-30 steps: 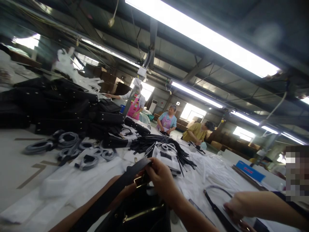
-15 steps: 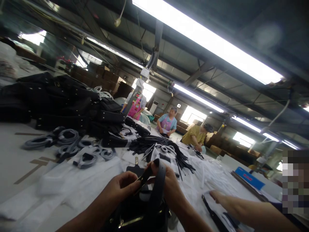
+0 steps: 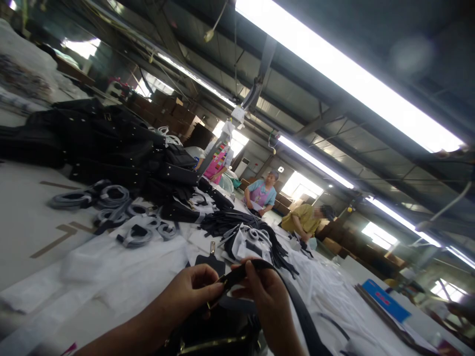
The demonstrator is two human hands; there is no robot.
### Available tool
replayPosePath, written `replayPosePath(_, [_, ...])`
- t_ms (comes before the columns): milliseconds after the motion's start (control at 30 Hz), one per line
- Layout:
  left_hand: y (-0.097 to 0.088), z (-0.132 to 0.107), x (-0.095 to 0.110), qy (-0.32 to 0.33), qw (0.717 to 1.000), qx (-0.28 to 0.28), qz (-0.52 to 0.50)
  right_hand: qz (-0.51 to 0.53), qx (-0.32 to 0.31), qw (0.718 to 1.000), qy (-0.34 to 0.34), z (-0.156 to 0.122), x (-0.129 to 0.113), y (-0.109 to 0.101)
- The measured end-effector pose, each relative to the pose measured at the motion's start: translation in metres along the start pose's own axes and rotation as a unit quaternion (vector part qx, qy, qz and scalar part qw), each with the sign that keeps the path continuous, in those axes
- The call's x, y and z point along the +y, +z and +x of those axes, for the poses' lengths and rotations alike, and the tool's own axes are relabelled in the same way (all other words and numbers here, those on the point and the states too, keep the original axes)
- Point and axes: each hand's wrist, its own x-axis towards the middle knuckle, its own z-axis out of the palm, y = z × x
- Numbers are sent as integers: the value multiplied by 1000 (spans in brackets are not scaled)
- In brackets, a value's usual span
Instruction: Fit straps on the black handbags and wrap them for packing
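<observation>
Though lamplit, white workshop table (image 3: pixel 22 212) beneath strap (image 3: pixel 296 296).

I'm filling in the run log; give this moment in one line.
left hand: pinching black strap | right hand: holding same strap | below: black bag | table left: grey coils

- Overhead, a long tube light (image 3: pixel 345 74) blazing!
- Back left, brown cartons (image 3: pixel 165 111) stacked up!
- Mid-distance, a person in a pink apron (image 3: pixel 218 163)!
- Further right, a person in yellow (image 3: pixel 301 218), bent forward!
- Near right, a blue panel (image 3: pixel 389 302) with red marking!
</observation>
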Motion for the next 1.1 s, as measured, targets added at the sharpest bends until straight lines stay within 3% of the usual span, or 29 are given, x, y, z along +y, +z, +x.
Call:
replayPosePath(100, [-1,-2,2,-5,1000,-9,10,-53,-28,998,-8,1,-3,-1])
replayPosePath(233, [-2,-1,2,-3,1000,-10,17,-189,-62,976,-84,-5,-8,-4])
replayPosePath(433, [-2,2,-5,5,999,4,42,-374,-65,886,-267,-15,7,-4])
replayPosePath(600, [-4,1,-7,49,998,30,32,-432,-99,802,-400,-20,26,9])
replayPosePath(700, [-10,3,-7,65,997,47,4,-423,-128,777,-448,-21,26,13])
replayPosePath(767, [-14,3,-5,54,997,44,-28,-397,-191,783,-439,-20,20,10])
replayPosePath(833, [-16,1,0,33,997,28,-56,-368,-217,815,-391,-16,13,3])
replayPosePath(967, [-16,-7,12,17,996,0,-84,-344,-149,894,-245,-4,7,-7])
replayPosePath(1100, [-20,-7,11,-23,994,-14,-102,-345,-215,896,-177,5,11,-11])
